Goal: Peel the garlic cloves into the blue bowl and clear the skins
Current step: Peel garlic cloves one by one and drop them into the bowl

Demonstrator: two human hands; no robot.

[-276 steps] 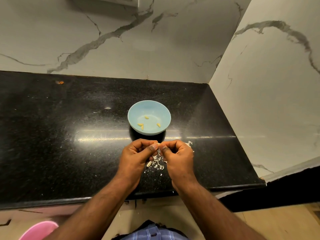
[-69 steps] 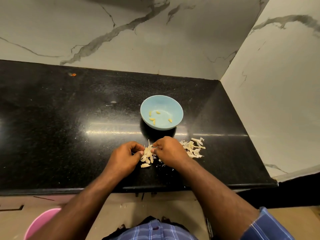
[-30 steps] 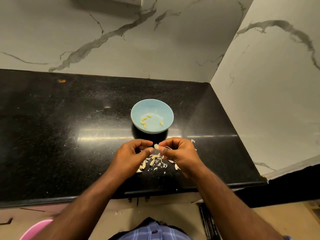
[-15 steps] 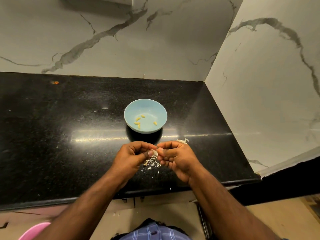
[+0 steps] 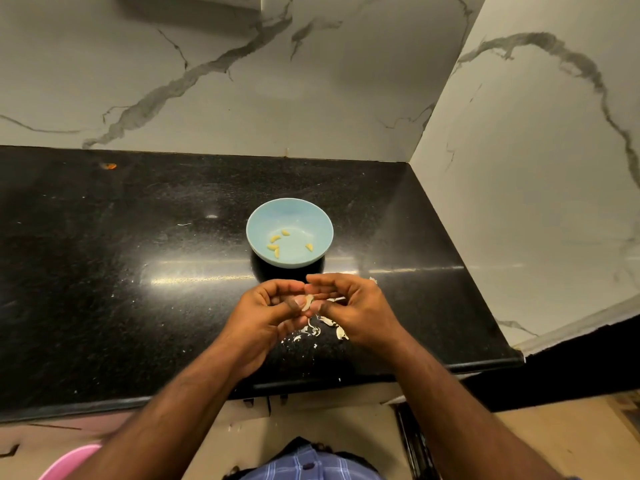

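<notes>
— Since a half-second ago both hands have lifted slightly; the right hand's fingers have uncurled, and the bowl holds five cloves where it held four.

— And the clove in hand?

— Left hand pinches a garlic clove at thumb tip, just over the skins on the tabletop. Best to nick one end and strip skin downward — blue bowl sits just beyond.

— Anything unclear?

— Whether it's fully peeled — too small. Skins under the right palm are hidden.
</notes>
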